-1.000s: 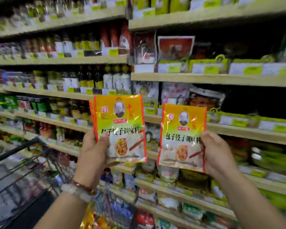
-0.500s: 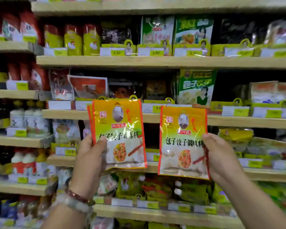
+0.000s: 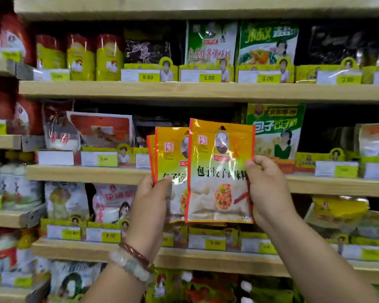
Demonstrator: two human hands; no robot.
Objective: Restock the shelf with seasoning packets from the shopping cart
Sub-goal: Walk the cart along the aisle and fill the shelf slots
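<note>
- Right hand (image 3: 269, 189): pinches the right edge of the front seasoning packet (image 3: 219, 171), thumb pressed on the printed face, remaining fingers curled behind the packet.
- Left hand (image 3: 150, 206): grips the rear seasoning packets (image 3: 170, 162) at their lower left edge, thumb across the front, fingers wrapped behind. A second red edge shows just left of the thumb, so this hand holds more than one packet; the exact count cannot be told.
- Position of packets: both sets are held upright between the two hands, in front of the wooden shelf (image 3: 92, 173). The front packet overlaps the right part of the rear packets and sits slightly higher than them.
- Appearance of front packet: flat glossy pouch, red border, yellow upper field with a small red square logo, an oval portrait and a hang hole at the top edge. A line of black characters runs across the middle, level with the right thumb. Below the thumb the face turns pale, with a picture of an orange and green filling. Glare blurs some of the print.
- Appearance of rear packets: same colours and layout where visible; right part hidden.
- Left wrist, below the grip: a pale bead bracelet (image 3: 131, 266) and a dark red bracelet (image 3: 134, 251).
- Behind and above the right hand: a green packet (image 3: 276, 130) standing on the shelf.
- Below both hands: yellow price tags (image 3: 214, 242) along the lower shelf edge.
</note>
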